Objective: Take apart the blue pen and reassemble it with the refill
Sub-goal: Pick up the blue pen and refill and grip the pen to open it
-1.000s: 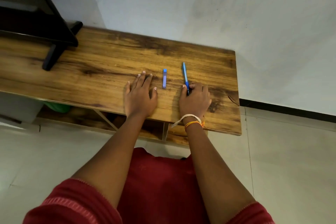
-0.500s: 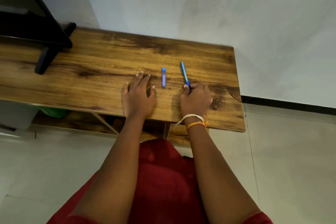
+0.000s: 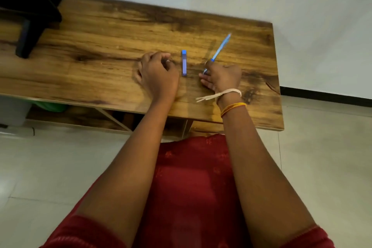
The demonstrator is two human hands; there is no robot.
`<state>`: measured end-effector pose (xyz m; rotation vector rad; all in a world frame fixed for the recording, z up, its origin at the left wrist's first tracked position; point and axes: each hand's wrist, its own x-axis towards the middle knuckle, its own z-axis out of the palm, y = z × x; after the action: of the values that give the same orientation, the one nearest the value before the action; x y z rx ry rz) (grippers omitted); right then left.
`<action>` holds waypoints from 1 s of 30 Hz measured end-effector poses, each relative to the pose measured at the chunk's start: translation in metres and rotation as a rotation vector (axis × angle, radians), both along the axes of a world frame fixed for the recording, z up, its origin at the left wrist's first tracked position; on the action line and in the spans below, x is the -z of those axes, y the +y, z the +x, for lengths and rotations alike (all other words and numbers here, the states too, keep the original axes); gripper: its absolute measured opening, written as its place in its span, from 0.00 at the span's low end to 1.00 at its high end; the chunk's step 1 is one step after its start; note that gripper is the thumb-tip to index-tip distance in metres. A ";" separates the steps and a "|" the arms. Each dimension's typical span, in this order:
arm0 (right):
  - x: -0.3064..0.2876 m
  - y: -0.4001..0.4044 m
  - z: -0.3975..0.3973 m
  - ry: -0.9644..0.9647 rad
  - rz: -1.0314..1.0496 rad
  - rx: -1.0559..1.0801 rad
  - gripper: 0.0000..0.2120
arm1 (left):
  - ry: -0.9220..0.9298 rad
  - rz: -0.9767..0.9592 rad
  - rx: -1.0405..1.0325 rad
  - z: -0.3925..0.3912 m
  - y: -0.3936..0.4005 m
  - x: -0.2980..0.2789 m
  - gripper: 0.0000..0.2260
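Note:
A thin blue pen (image 3: 219, 49) slants up and to the right above the wooden table (image 3: 100, 46). My right hand (image 3: 222, 78) grips its near end, and the far tip is raised off the wood. A short blue case (image 3: 184, 63), which may hold the refill, lies flat between my hands. My left hand (image 3: 158, 75) rests on the table just left of that case with its fingers curled in and nothing visible in it.
A black stand (image 3: 30, 16) occupies the table's far left corner. The table's right edge (image 3: 278, 76) is close to my right hand. Below are a lower shelf, a green object (image 3: 50, 106) and a tiled floor.
My right hand has closed on the pen and tilted it up to the right. My left hand's fingers have curled from flat into a loose fist. The camera has moved closer.

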<state>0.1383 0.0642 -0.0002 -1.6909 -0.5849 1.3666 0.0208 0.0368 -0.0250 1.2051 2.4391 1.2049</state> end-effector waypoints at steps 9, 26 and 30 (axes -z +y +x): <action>-0.007 -0.013 -0.019 0.513 0.213 -0.137 0.02 | -0.795 0.290 0.269 0.005 0.002 -0.015 0.04; 0.000 0.000 0.000 0.569 0.275 -0.109 0.05 | -1.296 0.284 0.243 -0.007 0.009 -0.021 0.04; 0.002 -0.002 -0.005 0.492 0.307 -0.155 0.03 | -1.334 0.266 0.266 0.001 0.008 -0.017 0.03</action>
<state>0.1333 0.0625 -0.0019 -1.0316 -0.6072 1.6357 0.0222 0.0447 -0.0081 0.4058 1.1248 1.5244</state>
